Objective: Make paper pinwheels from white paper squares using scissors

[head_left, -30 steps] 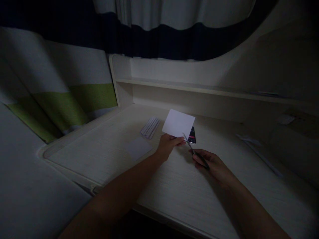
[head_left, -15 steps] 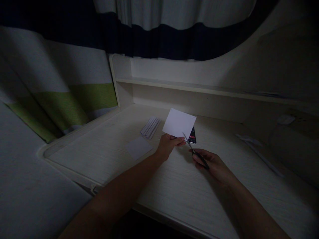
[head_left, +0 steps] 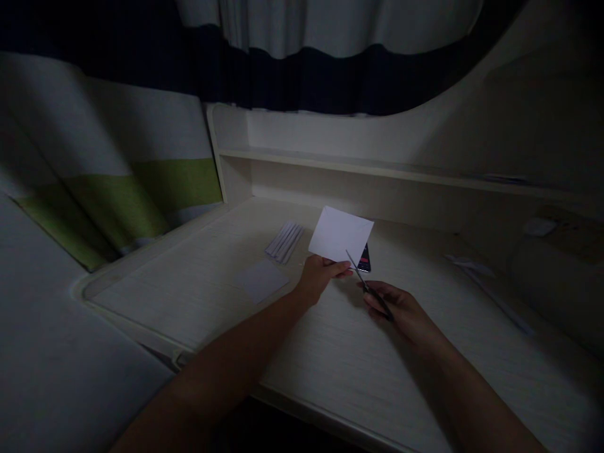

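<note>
Dim light; left hand (head_left: 317, 277) is pinching the lower edge of a white paper sheet (head_left: 340, 234), fingers (head_left: 340, 269) clamped on it, holding it tilted up off the worktop (head_left: 330, 352). Right hand (head_left: 401, 313) is gripping scissors (head_left: 365, 286), fingers closed round the handles, blades just opening at the sheet's lower edge, right beside the left fingertips. A dark phone (head_left: 364, 258) is lying just beyond the fingers behind the sheet, a bundle of paper strips (head_left: 284, 241) is lying farther left, and a flat paper piece (head_left: 262, 279) is resting near the left wrist.
</note>
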`<state>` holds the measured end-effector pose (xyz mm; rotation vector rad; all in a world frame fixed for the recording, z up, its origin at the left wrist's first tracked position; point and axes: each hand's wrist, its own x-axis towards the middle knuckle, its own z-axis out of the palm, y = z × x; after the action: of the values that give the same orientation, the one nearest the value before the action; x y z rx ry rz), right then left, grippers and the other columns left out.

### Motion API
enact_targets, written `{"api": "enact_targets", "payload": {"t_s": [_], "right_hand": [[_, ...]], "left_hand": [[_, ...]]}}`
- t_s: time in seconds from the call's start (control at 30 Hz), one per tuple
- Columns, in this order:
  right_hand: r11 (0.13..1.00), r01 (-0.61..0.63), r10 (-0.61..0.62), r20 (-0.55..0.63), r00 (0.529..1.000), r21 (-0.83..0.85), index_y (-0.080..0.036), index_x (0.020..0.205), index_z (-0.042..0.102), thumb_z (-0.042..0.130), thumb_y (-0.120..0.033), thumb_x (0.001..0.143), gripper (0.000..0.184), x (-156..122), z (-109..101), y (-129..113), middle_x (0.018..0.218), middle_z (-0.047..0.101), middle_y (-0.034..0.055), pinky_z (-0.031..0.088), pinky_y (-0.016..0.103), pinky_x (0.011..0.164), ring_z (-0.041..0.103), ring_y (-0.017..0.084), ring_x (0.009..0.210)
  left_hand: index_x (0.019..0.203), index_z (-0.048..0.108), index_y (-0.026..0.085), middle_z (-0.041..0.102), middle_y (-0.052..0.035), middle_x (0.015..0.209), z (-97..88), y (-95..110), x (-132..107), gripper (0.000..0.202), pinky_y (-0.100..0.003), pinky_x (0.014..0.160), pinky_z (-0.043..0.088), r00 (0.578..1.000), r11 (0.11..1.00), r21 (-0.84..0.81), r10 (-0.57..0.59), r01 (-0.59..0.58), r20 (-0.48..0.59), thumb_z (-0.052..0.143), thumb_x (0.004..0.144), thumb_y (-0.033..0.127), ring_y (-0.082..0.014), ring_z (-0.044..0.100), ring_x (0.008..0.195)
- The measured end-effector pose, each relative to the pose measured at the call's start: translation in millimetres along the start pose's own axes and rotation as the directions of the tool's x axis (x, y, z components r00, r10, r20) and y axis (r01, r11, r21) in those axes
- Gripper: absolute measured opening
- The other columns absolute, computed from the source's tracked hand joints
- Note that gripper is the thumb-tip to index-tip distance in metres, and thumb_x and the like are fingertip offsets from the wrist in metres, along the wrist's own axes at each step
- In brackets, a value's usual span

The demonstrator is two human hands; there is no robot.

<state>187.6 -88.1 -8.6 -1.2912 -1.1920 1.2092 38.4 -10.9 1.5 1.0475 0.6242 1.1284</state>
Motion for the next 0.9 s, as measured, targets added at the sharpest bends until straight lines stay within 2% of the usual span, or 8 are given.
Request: {"api": "enact_targets", "payload": {"t_s": [0.17, 0.47, 0.67, 0.9], "right_hand": [[0.999, 0.009, -0.011, -0.041, 0.999, -0.041, -0.020, 0.092, 0.063, 0.071, -0.042, 0.057, 0.043, -1.1, -0.2, -0.1, 0.059, 0.046, -0.0032, 0.027, 0.023, 0.046, 0.035, 0.007, 0.050], [0.998, 0.059, -0.058, -0.044, 0.997, 0.015, -0.018, 0.094, 0.062, 0.071, -0.043, 0.057, 0.045, -1.7, 3.9, -0.1, 0.055, 0.043, -0.0046, 0.025, 0.023, 0.045, 0.034, 0.006, 0.047], [0.998, 0.035, -0.037, -0.034, 0.999, -0.058, -0.021, 0.092, 0.063, 0.070, -0.042, 0.058, 0.041, -2.2, -0.3, -1.2, 0.057, 0.043, -0.0046, 0.024, 0.023, 0.045, 0.032, 0.007, 0.048], [0.998, 0.058, -0.058, 0.005, 0.998, -0.023, -0.020, 0.095, 0.060, 0.069, -0.042, 0.060, 0.043, 0.1, -0.3, 1.7, 0.055, 0.039, -0.0056, 0.022, 0.023, 0.044, 0.030, 0.006, 0.047]], "left_hand": [[0.067, 0.065, 0.011, 0.065, -0.0033, 0.065, 0.5, 0.6, -0.3, 0.019, -0.026, 0.064, 0.048, 1.000, 1.000, 0.001, 0.001, -0.001, 0.011, 0.072, 0.054, 0.022, -0.0095, 0.059, 0.056], [0.067, 0.065, 0.011, 0.064, -0.0026, 0.062, 1.0, 0.2, -0.7, 0.022, -0.025, 0.062, 0.047, 1.000, 1.000, 0.016, -0.009, 0.008, 0.011, 0.074, 0.051, 0.024, -0.0104, 0.059, 0.056], [0.068, 0.065, 0.010, 0.065, -0.0039, 0.065, 1.4, 1.0, -1.8, 0.023, -0.026, 0.062, 0.047, 1.000, 1.000, 0.014, -0.003, 0.003, 0.030, 0.074, 0.052, 0.025, -0.0104, 0.058, 0.056], [0.069, 0.065, 0.011, 0.064, -0.0041, 0.065, 2.0, 1.3, -2.4, 0.021, -0.029, 0.065, 0.047, 0.999, 0.999, 0.043, 0.002, -0.004, 0.039, 0.072, 0.055, 0.025, -0.0105, 0.058, 0.056]]}}
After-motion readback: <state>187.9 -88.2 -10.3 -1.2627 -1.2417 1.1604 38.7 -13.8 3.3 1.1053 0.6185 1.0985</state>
